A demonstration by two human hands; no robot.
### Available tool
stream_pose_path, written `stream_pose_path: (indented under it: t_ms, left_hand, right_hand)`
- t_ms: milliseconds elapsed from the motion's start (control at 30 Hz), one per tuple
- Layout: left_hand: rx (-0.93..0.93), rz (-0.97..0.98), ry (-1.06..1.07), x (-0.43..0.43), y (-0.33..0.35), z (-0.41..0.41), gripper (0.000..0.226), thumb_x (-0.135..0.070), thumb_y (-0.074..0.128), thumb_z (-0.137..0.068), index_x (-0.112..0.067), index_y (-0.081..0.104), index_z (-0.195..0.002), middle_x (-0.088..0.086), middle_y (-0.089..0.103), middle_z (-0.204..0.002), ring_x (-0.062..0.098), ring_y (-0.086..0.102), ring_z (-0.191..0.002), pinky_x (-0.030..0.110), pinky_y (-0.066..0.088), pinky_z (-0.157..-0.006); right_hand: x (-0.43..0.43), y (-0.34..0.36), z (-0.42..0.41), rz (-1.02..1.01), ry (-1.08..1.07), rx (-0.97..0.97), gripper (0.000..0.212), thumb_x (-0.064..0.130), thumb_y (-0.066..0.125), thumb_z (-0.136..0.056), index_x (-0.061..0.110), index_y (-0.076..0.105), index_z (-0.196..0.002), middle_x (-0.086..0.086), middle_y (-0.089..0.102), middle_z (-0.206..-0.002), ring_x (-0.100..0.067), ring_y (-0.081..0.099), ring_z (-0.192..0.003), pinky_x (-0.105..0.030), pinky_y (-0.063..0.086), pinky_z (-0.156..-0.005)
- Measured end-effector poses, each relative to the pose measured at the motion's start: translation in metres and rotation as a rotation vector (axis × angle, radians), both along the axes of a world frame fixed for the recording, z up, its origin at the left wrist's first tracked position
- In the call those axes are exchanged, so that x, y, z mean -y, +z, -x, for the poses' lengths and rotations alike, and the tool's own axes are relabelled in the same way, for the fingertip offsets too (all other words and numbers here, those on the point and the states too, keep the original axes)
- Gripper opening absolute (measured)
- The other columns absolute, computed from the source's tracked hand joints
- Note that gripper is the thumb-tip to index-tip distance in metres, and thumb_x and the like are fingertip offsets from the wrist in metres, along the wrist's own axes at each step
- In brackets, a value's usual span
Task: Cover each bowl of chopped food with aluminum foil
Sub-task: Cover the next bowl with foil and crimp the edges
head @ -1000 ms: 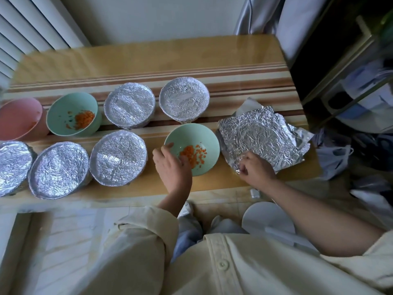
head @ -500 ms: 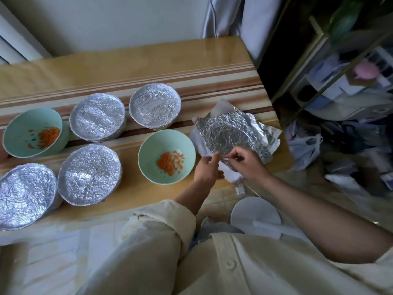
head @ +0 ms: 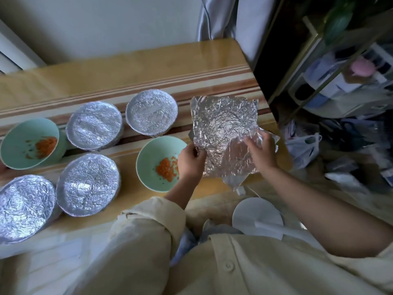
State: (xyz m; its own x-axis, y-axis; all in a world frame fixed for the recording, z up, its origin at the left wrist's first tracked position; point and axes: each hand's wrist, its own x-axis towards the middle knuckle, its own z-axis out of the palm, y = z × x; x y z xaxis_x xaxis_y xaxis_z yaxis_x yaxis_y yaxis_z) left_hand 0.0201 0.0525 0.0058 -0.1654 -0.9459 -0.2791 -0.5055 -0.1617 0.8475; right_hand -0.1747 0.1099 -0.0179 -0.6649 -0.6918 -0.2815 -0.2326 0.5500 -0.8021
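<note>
A crumpled sheet of aluminum foil is lifted off the table's right end. My left hand pinches its near left edge and my right hand grips its near right edge. Just left of the sheet stands an uncovered green bowl with chopped orange food, partly hidden by my left hand. A second uncovered green bowl with orange bits stands at the far left. Several bowls are covered with foil: two in the back row and two in the front row.
The wooden table has striped bands and ends just right of the foil. More foil lies under the lifted sheet. A white round object sits on the floor near my knees. Shelves and bags crowd the right.
Both hands have lifted the foil sheet from the table and spread it between them. The view has shifted right, so the pink bowl is out of sight.
</note>
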Motion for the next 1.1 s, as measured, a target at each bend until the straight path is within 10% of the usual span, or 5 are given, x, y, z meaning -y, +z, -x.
stream_pose_path:
  t_ms: [333,667,1100]
  left_hand:
    - [-0.050,0.085,0.312,0.021,0.004,-0.065,0.036,-0.033,0.059,-0.096,-0.010,0.051,-0.069,0.000,0.048,-0.060,0.014,0.040,-0.057,0.033,0.031,-0.059]
    - [0.357,0.119,0.433,0.001,-0.008,-0.128,0.038,-0.032,0.055,-0.098,0.003,0.062,-0.085,0.022,0.054,-0.107,0.038,0.054,-0.094,0.035,0.035,-0.074]
    - [0.293,0.038,0.420,-0.028,-0.021,-0.129,0.037,-0.032,0.054,-0.096,-0.007,0.045,-0.071,0.017,0.061,-0.079,0.034,0.052,-0.074,0.036,0.033,-0.065]
  right_hand:
    - [0.019,0.017,-0.039,0.045,0.202,0.238,0.036,0.038,0.066,-0.088,0.003,0.056,-0.089,-0.003,0.052,-0.069,-0.011,0.046,-0.052,-0.021,0.041,-0.045]
    - [0.031,0.009,-0.098,-0.032,0.405,0.361,0.018,0.025,0.070,-0.086,0.013,0.059,-0.078,0.000,0.049,-0.066,-0.011,0.041,-0.061,-0.028,0.031,-0.058]
    - [0.022,0.012,-0.091,-0.102,0.391,0.382,0.006,0.016,0.070,-0.085,0.013,0.065,-0.082,0.008,0.057,-0.065,-0.002,0.049,-0.060,-0.018,0.038,-0.058]
